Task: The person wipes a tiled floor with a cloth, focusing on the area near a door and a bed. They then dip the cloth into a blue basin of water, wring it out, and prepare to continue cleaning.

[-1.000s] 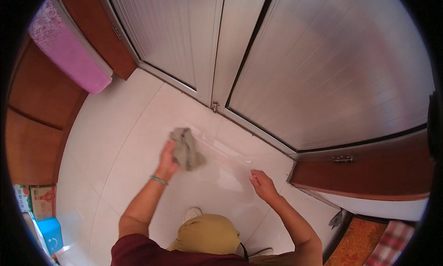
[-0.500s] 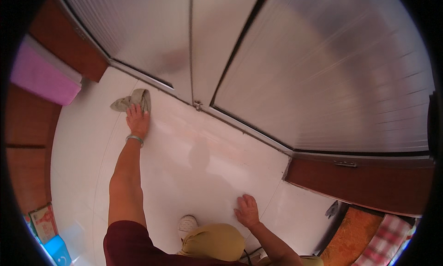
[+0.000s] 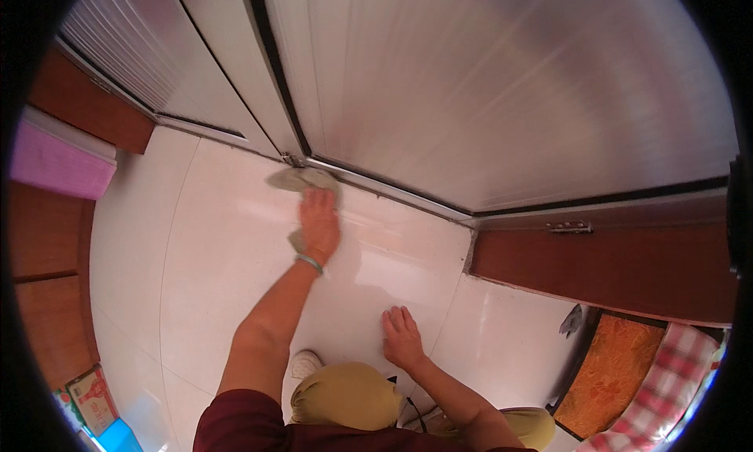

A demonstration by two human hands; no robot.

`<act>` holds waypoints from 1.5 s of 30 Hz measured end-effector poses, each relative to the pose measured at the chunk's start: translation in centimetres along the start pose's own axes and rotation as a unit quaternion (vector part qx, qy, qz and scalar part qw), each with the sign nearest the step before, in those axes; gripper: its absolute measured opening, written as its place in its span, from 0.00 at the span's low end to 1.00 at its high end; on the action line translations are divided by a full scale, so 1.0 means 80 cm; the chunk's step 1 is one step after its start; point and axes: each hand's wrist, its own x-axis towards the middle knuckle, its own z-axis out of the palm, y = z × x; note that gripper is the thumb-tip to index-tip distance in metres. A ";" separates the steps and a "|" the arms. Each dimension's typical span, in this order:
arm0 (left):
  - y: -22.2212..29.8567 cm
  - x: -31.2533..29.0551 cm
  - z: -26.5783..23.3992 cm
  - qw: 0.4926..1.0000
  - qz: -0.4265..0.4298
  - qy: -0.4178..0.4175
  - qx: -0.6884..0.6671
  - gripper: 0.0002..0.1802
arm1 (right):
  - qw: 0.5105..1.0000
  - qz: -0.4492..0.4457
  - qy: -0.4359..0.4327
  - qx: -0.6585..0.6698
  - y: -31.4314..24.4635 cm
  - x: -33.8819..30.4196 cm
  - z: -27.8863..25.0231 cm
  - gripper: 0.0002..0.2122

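Floor tiles (image 3: 220,256), white and glossy, wiped now further right than half a second back. Sliding door track (image 3: 392,187) just beyond. Left hand (image 3: 320,223) pressed flat, grip closed on grey-green rag (image 3: 302,177) against the track. Right hand (image 3: 402,337) splayed open, bracing on tile.

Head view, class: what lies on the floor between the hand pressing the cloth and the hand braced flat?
Only bare white floor tile between the left hand on the grey cloth and the right hand.
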 end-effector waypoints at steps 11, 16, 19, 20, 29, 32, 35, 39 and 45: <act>0.209 -0.068 0.066 0.944 0.210 -0.113 -0.229 0.26 | 0.999 0.014 -0.005 0.046 0.010 -0.011 0.015 0.34; 0.161 -0.036 -0.029 0.556 -0.103 -0.311 -0.764 0.22 | 0.998 0.008 -0.011 0.061 0.026 -0.021 0.012 0.32; 0.051 -0.063 -0.112 0.518 -0.143 -0.181 -0.824 0.23 | 0.998 0.011 -0.002 0.057 0.024 -0.013 0.006 0.28; 0.009 -0.080 -0.144 0.529 -0.171 -0.111 -0.824 0.23 | 0.999 0.007 0.004 0.052 0.026 -0.010 0.009 0.28; -0.332 -0.328 -0.198 0.984 -0.180 0.009 0.015 0.12 | 0.997 0.010 -0.004 0.075 0.003 -0.004 -0.003 0.26; -0.310 -0.301 -0.205 0.989 -0.133 0.032 0.050 0.17 | 0.998 0.005 -0.013 0.068 0.012 0.001 -0.016 0.25; -0.296 -0.246 -0.183 0.978 -0.188 0.042 -0.076 0.26 | 0.996 -0.011 -0.009 0.089 0.019 0.012 -0.014 0.23; -0.244 -0.235 -0.131 0.960 -0.265 0.046 0.075 0.33 | 0.995 -0.005 0.018 0.094 0.022 0.024 -0.012 0.21; -0.101 -0.187 -0.082 0.981 -0.191 0.042 0.003 0.32 | 0.989 0.013 0.002 0.146 0.007 0.038 0.000 0.17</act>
